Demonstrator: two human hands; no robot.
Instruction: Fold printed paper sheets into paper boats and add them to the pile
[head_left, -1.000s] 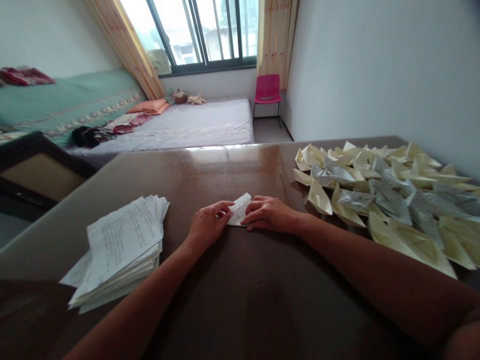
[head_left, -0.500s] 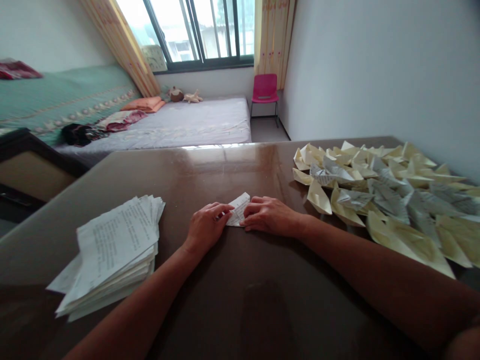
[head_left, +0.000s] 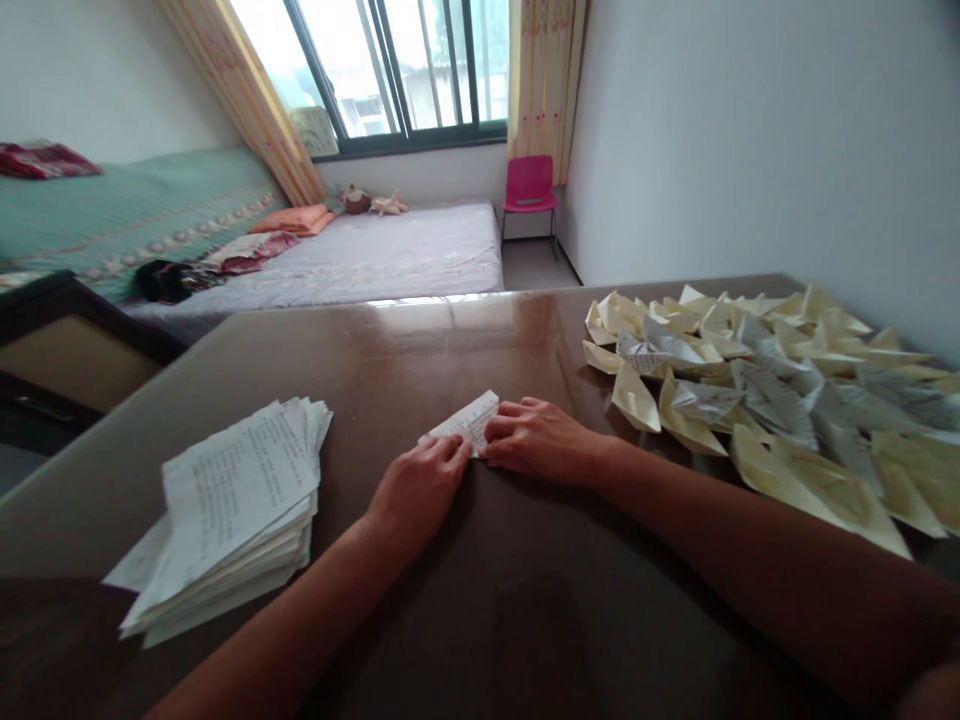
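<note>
A small folded piece of printed paper [head_left: 469,421] lies on the glossy brown table [head_left: 465,340] in front of me. My left hand [head_left: 420,485] presses its near left edge with the fingertips. My right hand [head_left: 540,440] rests flat on its right part, fingers pointing left. Both hands touch the paper and hide its lower half. A stack of printed sheets [head_left: 232,510] sits to the left of my left forearm.
A large heap of folded paper boats [head_left: 757,385], cream and printed grey, covers the table's right side. Beyond the table are a bed [head_left: 360,255], a pink chair [head_left: 531,188], a window and a white wall on the right.
My left hand has slid back toward me along the paper's left edge, uncovering more of the folded paper. My right hand stays on it. The view shifted slightly.
</note>
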